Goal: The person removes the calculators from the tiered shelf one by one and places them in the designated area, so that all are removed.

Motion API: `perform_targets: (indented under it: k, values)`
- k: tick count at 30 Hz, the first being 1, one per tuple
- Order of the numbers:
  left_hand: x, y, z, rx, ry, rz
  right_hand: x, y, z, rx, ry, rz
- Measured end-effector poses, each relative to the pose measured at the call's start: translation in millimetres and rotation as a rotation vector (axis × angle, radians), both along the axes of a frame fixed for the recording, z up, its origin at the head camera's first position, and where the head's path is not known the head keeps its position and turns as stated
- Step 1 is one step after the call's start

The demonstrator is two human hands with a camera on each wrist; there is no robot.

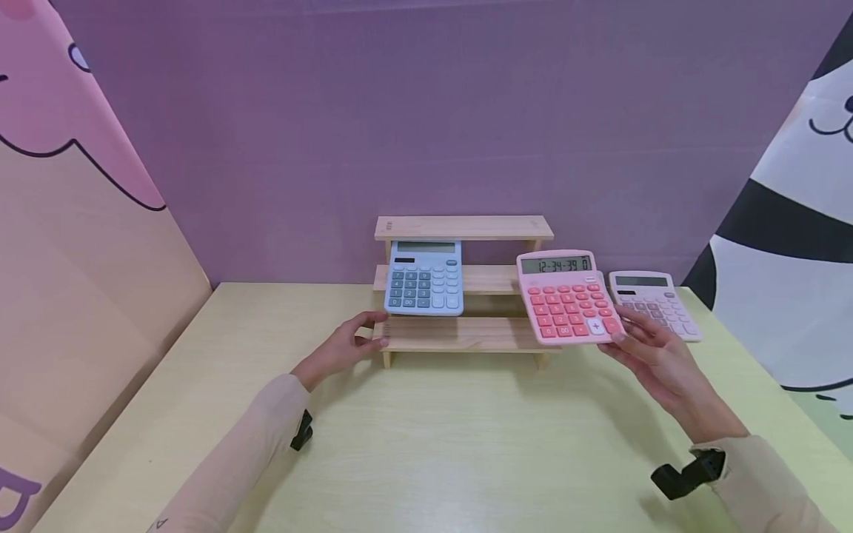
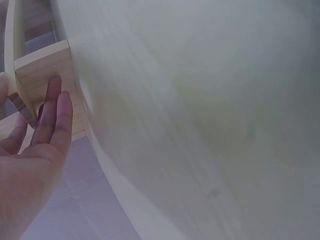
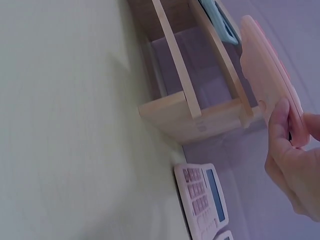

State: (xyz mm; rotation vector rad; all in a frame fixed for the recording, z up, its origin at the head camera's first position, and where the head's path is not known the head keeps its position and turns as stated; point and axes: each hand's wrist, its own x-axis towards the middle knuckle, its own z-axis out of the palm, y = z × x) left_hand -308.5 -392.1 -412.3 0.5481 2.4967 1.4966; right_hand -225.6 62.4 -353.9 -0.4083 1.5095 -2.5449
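My right hand (image 1: pixel 666 366) pinches the lower right corner of a pink calculator (image 1: pixel 560 280), thumb in front. It is held up before the right end of a three-step wooden shelf (image 1: pixel 460 334), its lit display facing me. In the right wrist view the calculator (image 3: pixel 260 70) appears edge-on, apart from the boards. My left hand (image 1: pixel 343 352) grips the left end of the lowest step; in the left wrist view, fingers (image 2: pixel 62 117) reach against the side panel below the board. A blue calculator (image 1: pixel 426 277) leans upright on the middle step, at the left.
On the table (image 1: pixel 426 444), right of the shelf, lies a pale pink calculator (image 1: pixel 656 303), tilted up. Part of another pale item (image 3: pixel 226 235) shows beyond it in the right wrist view. A purple backdrop (image 1: pixel 453 111) stands close behind the shelf.
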Motion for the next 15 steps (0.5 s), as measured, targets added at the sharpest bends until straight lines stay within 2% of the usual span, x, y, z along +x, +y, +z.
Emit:
perform_targets:
  k: [9,15]
  values:
    - [0.2,0.4,-0.1,0.004,0.003,0.0,7.4,25,-7.2,-0.075,0.006,0.041]
    - [1.5,0.6,1.0,0.003,0.005,-0.004,10.5,41,-13.0,-0.077,0.022,0.04]
